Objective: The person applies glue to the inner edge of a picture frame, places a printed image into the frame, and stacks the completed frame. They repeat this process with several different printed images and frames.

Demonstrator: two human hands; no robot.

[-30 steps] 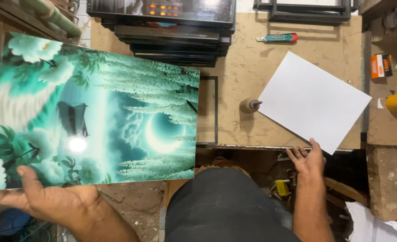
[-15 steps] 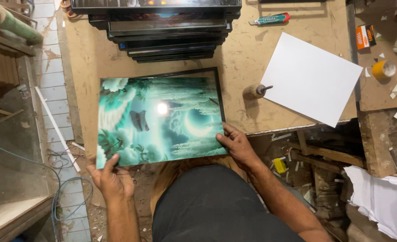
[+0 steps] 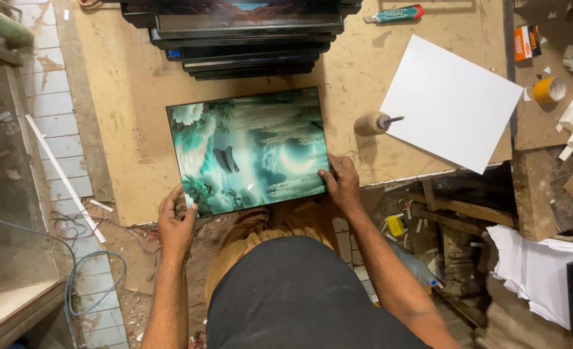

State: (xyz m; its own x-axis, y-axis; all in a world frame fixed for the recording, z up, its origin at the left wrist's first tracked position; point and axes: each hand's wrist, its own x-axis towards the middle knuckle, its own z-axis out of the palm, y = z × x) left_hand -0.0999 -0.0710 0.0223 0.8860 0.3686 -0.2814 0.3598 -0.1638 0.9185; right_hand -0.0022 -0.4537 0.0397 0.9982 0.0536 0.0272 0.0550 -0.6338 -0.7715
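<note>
A glossy teal landscape picture (image 3: 251, 150) is being held flat on the plywood worktable (image 3: 137, 97), its near edge overhanging the table's near side above the person's lap. Its near left corner is being gripped by the left hand (image 3: 176, 223), fingers curled around the edge, while the near right corner is being pinched by the right hand (image 3: 341, 181), thumb on top.

Because the near edge is hanging unsupported, the picture is probably being put at risk of tipping off toward the lap if either grip is loosened. The table surface is looking gritty, so the back could be getting scratched if it is dragged. A wooden-handled awl (image 3: 375, 123) is lying just to the right and could be knocked against the white sheet (image 3: 451, 103). The stack of black frames (image 3: 247, 39) at the far side is leaving little room to push forward.
</note>
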